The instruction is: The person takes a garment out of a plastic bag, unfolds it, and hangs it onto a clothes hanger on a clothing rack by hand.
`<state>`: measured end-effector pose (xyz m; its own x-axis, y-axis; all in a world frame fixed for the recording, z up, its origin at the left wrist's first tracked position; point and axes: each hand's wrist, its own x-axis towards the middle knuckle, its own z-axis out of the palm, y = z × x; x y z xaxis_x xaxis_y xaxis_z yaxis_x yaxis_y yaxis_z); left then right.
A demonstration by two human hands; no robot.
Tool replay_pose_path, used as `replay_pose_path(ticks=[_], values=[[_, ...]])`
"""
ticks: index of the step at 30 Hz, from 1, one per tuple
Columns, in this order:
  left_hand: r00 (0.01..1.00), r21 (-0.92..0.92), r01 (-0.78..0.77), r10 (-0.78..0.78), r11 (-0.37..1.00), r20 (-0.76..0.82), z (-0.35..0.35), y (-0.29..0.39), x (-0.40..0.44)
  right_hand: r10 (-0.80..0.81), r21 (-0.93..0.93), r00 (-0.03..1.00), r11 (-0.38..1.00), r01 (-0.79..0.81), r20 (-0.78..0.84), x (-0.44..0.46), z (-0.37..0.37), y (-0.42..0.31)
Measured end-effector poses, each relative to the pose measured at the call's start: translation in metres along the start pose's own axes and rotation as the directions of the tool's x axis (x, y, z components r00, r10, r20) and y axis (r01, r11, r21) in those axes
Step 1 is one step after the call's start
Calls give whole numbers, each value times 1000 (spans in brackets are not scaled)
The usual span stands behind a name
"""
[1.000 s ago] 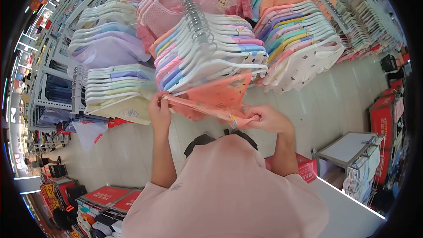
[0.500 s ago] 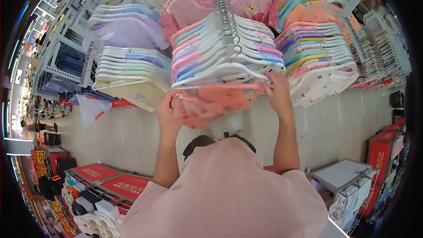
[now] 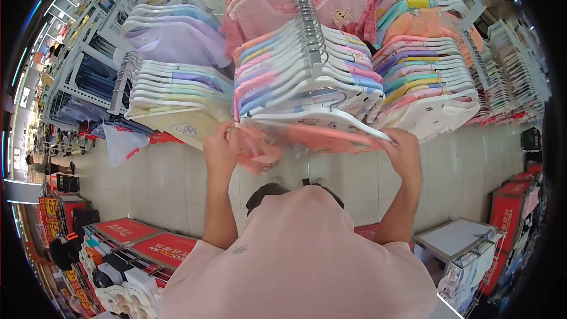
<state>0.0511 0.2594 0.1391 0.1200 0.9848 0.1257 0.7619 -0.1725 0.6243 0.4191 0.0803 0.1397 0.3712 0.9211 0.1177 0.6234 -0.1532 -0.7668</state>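
Note:
An orange garment (image 3: 331,140) hangs loosely on a white hanger (image 3: 322,115) at the front of the middle rack, partly blurred by motion. My left hand (image 3: 221,145) pinches the garment's edge near the hanger's left end. At the right end of the hanger, my right hand (image 3: 401,145) has its fingers closed round the hanger tip and the garment's edge. The hanger is tilted, its right end lower and nearer to me. Behind it, a row of pastel garments (image 3: 260,91) hangs on white hangers from a metal rail (image 3: 309,29).
Pale yellow clothes (image 3: 183,121) hang to the left and white printed ones (image 3: 437,112) to the right. Below lies the tiled floor (image 3: 159,183). Red display boxes (image 3: 165,248) stand at the lower left, a white-topped table (image 3: 455,236) at the lower right.
The front hanger has come forward off the row and tilted down to the right. My right hand has moved right and slightly down with its end. My left hand keeps its pinch on the garment.

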Motion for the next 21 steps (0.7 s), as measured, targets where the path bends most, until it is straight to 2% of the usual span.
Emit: replay_pose_path(ticks=[3,6,9,12,15,18,21], values=[[998,-19,-52,52,998,-28,12,-9,7,68,1,997,998,-68,39,-15,-24,-18],[996,8,-91,91,996,-9,21,-14,15,148,-61,987,988,-144,65,-30,-46,-31],[996,15,-77,77,997,45,23,-3,18,175,-32,981,984,-173,78,-43,-60,-45],[988,-30,-125,127,992,86,29,5,20,123,34,992,992,-124,28,-55,-58,-44],[963,-48,-265,267,963,38,34,18,17,126,40,992,991,-126,-12,-59,-46,-52],[940,-175,-121,170,977,295,17,57,10,153,-3,988,988,-153,19,-58,-33,-53],[928,-284,-126,214,950,304,26,69,1,129,-48,991,991,-127,37,-54,-18,-51]])
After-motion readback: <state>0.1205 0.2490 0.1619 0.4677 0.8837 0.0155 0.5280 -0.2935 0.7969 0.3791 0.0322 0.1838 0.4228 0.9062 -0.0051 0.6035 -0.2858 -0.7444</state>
